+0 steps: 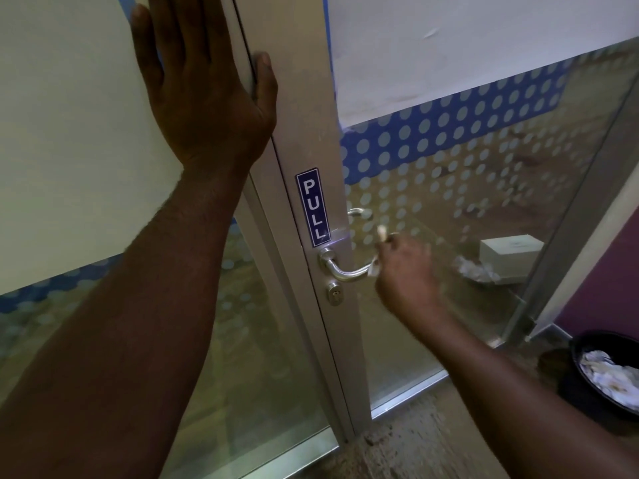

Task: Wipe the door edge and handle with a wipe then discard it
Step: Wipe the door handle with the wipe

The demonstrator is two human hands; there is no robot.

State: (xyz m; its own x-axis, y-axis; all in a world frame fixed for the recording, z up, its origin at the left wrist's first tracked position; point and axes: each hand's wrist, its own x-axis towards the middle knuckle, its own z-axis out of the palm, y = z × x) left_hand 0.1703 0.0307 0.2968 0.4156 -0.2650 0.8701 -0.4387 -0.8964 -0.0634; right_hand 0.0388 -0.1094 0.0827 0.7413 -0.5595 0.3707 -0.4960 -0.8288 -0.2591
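The glass door's aluminium edge (304, 133) runs down the middle of the view, with a blue PULL sticker (312, 207) on it. A silver lever handle (340, 267) sticks out below the sticker, above a keyhole (334, 293). My left hand (204, 88) lies flat and spread against the frosted panel to the left, its thumb hooked on the door edge. My right hand (406, 271) is closed around the free end of the handle with a white wipe (379, 242) bunched inside it; bits of wipe poke out above and below the fingers.
A black waste bin (584, 382) holding crumpled white paper stands on the floor at the lower right. Behind the glass lie a white box (508, 252) and crumpled paper (475, 269). A purple wall (608, 288) is on the right.
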